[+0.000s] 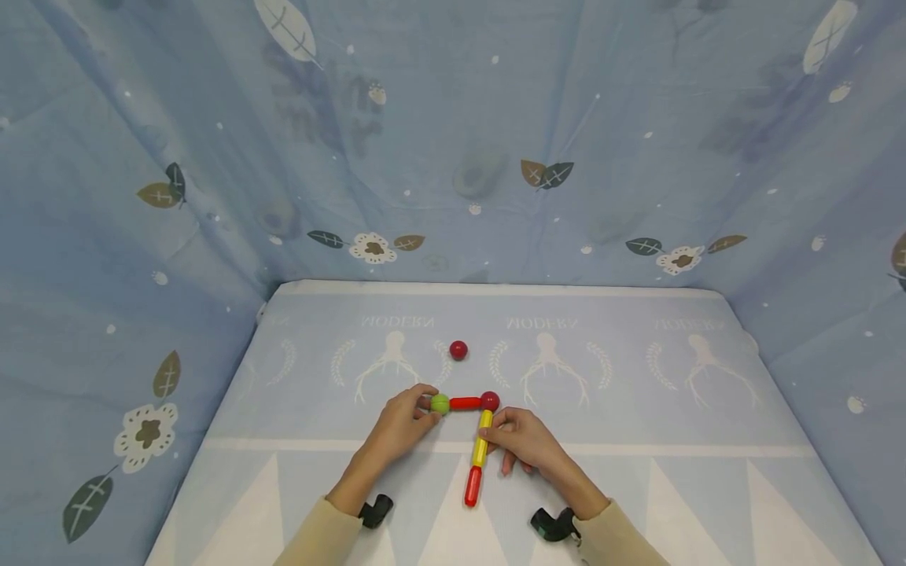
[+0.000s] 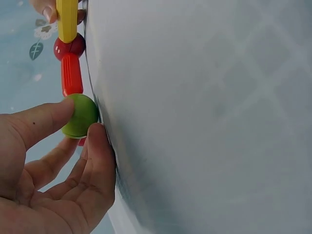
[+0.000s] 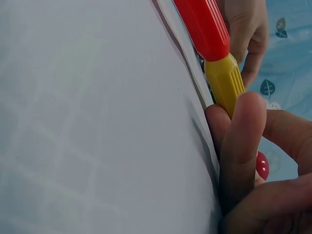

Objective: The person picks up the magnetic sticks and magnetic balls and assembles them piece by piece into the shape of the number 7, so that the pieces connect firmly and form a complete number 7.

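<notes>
My left hand (image 1: 405, 422) pinches a green ball (image 1: 440, 404) between thumb and fingers; the left wrist view shows the thumb on top of the green ball (image 2: 80, 117). From that ball a short red rod (image 1: 465, 403) runs right to a dark red ball (image 1: 490, 401). Below this ball a yellow rod (image 1: 483, 440) slants toward the near side, pinched by my right hand (image 1: 531, 442). A second red rod (image 1: 473, 486) continues the line, its end meeting the yellow rod (image 3: 225, 83) in the right wrist view.
A loose red ball (image 1: 458, 350) sits farther back on the patterned tabletop (image 1: 609, 417). Blue printed cloth (image 1: 439, 141) hangs behind and along both sides. Dark wrist cameras are strapped near both sleeves (image 1: 616, 534).
</notes>
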`<act>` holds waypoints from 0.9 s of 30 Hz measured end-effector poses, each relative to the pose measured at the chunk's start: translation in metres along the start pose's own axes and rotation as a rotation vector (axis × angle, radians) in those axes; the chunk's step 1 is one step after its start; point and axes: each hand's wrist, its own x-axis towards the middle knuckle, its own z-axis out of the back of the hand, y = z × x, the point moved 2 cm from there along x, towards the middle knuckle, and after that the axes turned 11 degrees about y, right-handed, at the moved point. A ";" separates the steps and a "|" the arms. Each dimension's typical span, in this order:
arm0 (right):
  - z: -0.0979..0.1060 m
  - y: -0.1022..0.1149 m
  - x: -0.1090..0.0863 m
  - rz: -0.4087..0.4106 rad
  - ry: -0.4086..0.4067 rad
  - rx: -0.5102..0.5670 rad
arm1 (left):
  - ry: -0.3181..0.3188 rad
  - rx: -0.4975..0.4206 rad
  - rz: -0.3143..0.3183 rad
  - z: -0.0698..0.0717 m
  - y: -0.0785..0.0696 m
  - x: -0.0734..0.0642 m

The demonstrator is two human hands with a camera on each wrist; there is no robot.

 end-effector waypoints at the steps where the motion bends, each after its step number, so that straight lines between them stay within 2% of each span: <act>1: 0.000 0.000 0.000 -0.002 0.000 -0.001 | 0.003 0.000 0.001 0.000 0.000 0.001; 12: 0.007 0.008 0.005 0.033 -0.012 -0.021 | 0.005 -0.011 0.015 0.008 -0.006 0.013; 19: 0.019 0.019 0.016 0.034 -0.032 -0.045 | -0.003 -0.002 0.008 0.016 -0.010 0.029; 27: 0.029 0.023 0.030 0.012 -0.058 -0.051 | 0.018 0.022 -0.011 0.021 -0.003 0.049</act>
